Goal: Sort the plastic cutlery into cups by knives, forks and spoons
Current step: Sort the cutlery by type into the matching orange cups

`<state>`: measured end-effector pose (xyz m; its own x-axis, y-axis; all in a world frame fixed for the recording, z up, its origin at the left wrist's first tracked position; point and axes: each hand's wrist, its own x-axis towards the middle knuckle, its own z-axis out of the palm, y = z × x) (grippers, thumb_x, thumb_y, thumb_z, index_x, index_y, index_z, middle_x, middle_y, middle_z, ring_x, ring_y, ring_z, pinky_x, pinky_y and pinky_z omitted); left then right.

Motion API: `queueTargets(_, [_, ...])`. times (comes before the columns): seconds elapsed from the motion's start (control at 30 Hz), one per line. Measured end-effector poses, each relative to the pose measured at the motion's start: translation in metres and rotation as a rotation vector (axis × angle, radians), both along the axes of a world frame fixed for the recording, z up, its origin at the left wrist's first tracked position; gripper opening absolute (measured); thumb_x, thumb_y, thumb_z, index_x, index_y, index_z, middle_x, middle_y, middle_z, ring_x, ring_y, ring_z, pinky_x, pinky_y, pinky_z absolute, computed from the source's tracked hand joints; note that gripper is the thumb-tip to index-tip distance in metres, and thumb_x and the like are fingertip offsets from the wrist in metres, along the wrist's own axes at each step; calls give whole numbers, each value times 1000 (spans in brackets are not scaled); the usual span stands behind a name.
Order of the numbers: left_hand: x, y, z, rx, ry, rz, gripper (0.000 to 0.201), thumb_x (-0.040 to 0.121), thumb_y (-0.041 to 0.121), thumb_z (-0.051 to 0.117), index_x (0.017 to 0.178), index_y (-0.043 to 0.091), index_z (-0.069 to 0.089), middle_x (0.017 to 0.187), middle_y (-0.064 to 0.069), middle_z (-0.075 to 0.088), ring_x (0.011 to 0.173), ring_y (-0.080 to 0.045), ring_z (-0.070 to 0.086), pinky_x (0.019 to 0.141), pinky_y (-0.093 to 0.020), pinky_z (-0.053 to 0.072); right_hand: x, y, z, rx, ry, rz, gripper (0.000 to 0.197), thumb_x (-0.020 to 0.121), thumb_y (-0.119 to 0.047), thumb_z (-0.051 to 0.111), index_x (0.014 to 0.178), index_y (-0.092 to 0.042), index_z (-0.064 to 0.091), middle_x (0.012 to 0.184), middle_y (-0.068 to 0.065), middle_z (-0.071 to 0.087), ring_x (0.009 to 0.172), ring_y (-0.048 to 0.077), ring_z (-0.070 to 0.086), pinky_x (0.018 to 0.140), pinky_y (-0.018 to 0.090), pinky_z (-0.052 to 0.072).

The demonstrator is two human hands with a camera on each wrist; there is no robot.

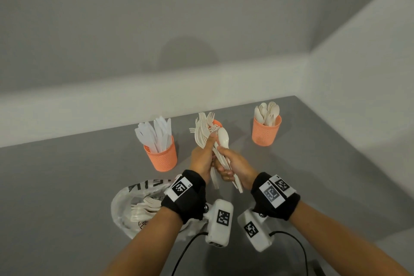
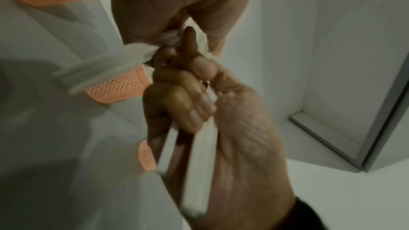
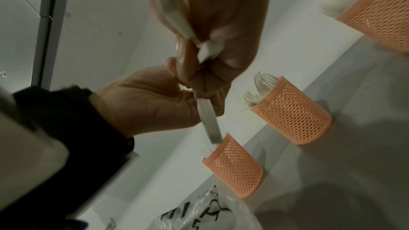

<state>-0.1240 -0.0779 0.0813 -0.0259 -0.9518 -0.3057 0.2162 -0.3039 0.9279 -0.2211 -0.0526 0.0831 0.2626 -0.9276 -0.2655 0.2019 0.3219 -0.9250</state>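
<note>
Above the grey table, my left hand (image 1: 201, 159) grips a fanned bundle of white plastic forks (image 1: 202, 131) by the handles. My right hand (image 1: 234, 163) meets it and holds a white spoon (image 1: 223, 137) by its neck, with long handles running down past its palm (image 2: 243, 128). There are three orange mesh cups. The left one holds knives (image 1: 161, 157). The middle one holds forks (image 3: 294, 116) and is mostly hidden behind my hands in the head view. The right one holds spoons (image 1: 266, 132). In the right wrist view my left hand (image 3: 143, 99) is closed round a handle (image 3: 209, 123).
A crumpled clear plastic bag (image 1: 132, 206) with more white cutlery inside lies on the table near my left forearm. White walls border the grey tabletop (image 1: 67, 186) at the back and right. Cables (image 1: 186, 251) trail from the wrist cameras toward the front edge.
</note>
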Motion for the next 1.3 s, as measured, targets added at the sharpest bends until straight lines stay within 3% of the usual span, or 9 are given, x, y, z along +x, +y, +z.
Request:
queueTargets(0.13, [-8, -3, -1, 3, 25, 38, 41, 90, 38, 54, 101, 0, 62, 54, -9, 59, 32, -15, 49, 38, -22, 42, -1, -1, 3, -73, 150, 2, 41, 102, -29, 28, 72, -8, 47, 42, -1, 48, 28, 5, 32, 31, 15, 27])
queueTargets(0.3, [-9, -17, 4, -31, 3, 128, 33, 95, 26, 44, 110, 2, 61, 95, -16, 67, 76, -23, 64, 66, -31, 52, -14, -5, 7, -42, 290, 33, 29, 102, -26, 29, 104, -7, 50, 63, 11, 61, 44, 15, 60, 40, 22, 49])
queueTargets(0.4, [-2, -31, 10, -3, 88, 159, 27, 96, 21, 40, 90, 4, 60, 74, -8, 65, 63, -16, 64, 60, -26, 53, -30, -11, 4, -30, 352, -26, 25, 100, -16, 35, 103, -3, 56, 74, 6, 57, 60, 15, 56, 45, 19, 51])
queueTargets(0.5, [5, -43, 9, 49, 170, 146, 21, 94, 15, 43, 77, 11, 53, 49, 4, 49, 38, -6, 50, 43, -17, 45, -50, -21, 0, -91, 448, -206, 23, 94, -2, 37, 104, -6, 57, 71, 6, 52, 48, 10, 47, 38, 16, 41])
queueTargets(0.63, [3, -44, -4, 62, 65, 31, 21, 92, 20, 51, 72, 14, 52, 35, 6, 36, 30, -4, 36, 35, -16, 32, -78, -31, -1, -164, 530, -355, 7, 93, -15, 49, 95, -11, 54, 64, -1, 45, 42, 4, 40, 36, 13, 31])
queueTargets(0.8, [3, -55, -13, -61, -121, 45, 38, 90, 38, 55, 60, 15, 49, 35, 8, 38, 34, -7, 35, 44, -22, 33, -121, -60, 10, -222, 388, -656, 9, 93, -18, 45, 91, -19, 54, 75, -8, 47, 65, 6, 45, 59, 20, 35])
queueTargets(0.97, [4, -95, 29, -262, -127, 246, 45, 91, 42, 52, 53, 18, 43, 36, 9, 43, 39, -9, 42, 52, -24, 40, -168, -100, 33, -356, 373, -905, 22, 96, -14, 32, 79, -25, 40, 71, -6, 39, 64, 7, 38, 64, 20, 34])
queueTargets(1.1, [-5, -129, 50, -404, -86, 331, 38, 93, 35, 51, 59, 18, 45, 36, 10, 44, 39, -6, 43, 49, -21, 41, -177, -124, 36, -433, 222, -965, 21, 89, -9, 30, 79, -25, 40, 70, -5, 34, 60, 7, 34, 56, 13, 35])
queueTargets(1.3, [-18, -140, 11, -381, -181, 263, 44, 93, 34, 50, 54, 16, 44, 36, 6, 46, 39, -5, 45, 49, -18, 44, -168, -146, 12, -443, 219, -939, 24, 84, -3, 29, 79, -23, 41, 66, -2, 35, 56, 4, 39, 62, 16, 38])
